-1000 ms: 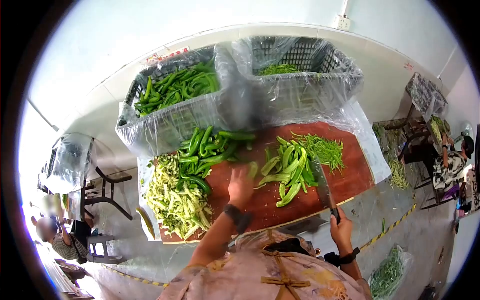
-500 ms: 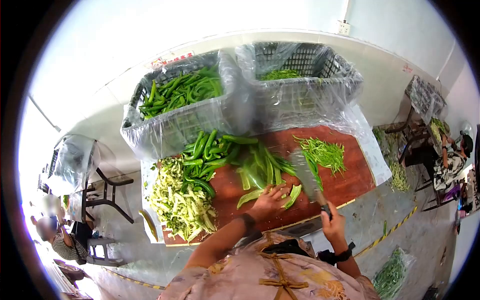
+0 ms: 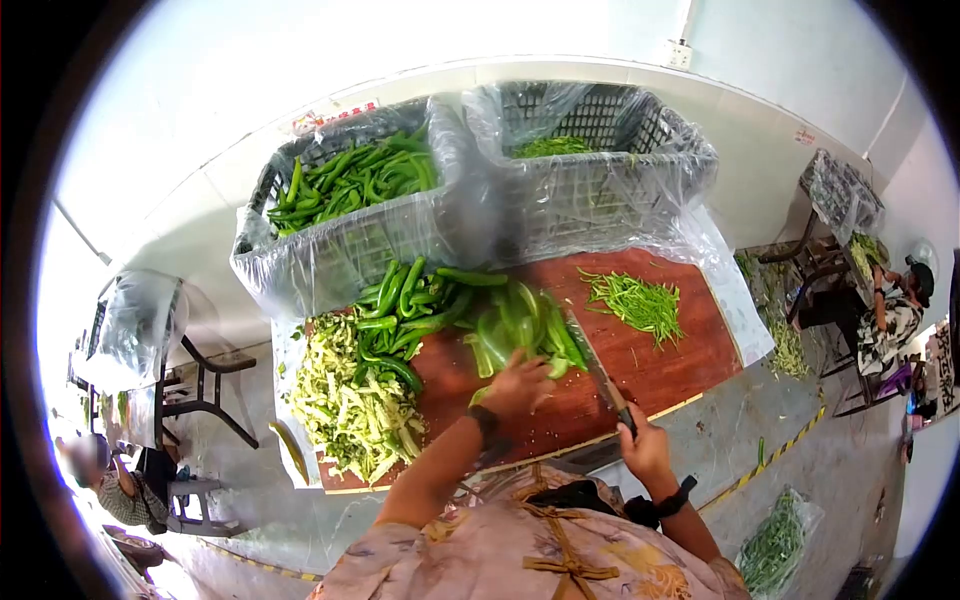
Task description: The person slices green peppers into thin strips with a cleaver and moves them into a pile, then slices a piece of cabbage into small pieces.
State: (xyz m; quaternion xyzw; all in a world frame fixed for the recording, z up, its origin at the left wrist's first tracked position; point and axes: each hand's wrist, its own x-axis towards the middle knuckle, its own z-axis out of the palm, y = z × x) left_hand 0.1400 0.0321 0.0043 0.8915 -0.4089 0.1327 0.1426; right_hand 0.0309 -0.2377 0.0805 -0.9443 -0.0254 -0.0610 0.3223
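Pressing down on a bunch of halved peppers (image 3: 517,325), our left hand (image 3: 520,385) has its fingers bent over the near edge of the bunch and pins it to the board (image 3: 660,375). Our right hand (image 3: 645,452) is wrapped tight around the handle of a knife (image 3: 592,362), whose blade slants up the board and lies against the right side of the bunch.

Around that bunch the board is crowded. Whole peppers (image 3: 410,298) are heaped just to its left, touching it, and a pale pile of cores and seeds (image 3: 350,405) fills the board's left end. A loose scatter of thin green strips (image 3: 636,300) lies well apart to the right — bare wood lies between it and the blade.

Behind the board two dark crates lined with clear plastic stand side by side. The left crate (image 3: 330,245) is heaped with whole peppers; the right crate (image 3: 625,185) holds a low layer of green shreds. Their plastic hangs down onto the back edge of the board.

A label with red writing (image 3: 335,112) sits on the wall above the left crate — too small for us to read. A wall socket (image 3: 680,52) shows higher up. Another person (image 3: 893,312) sits at a table far right, and a bag of greens (image 3: 775,545) lies on the floor by striped tape (image 3: 790,447).
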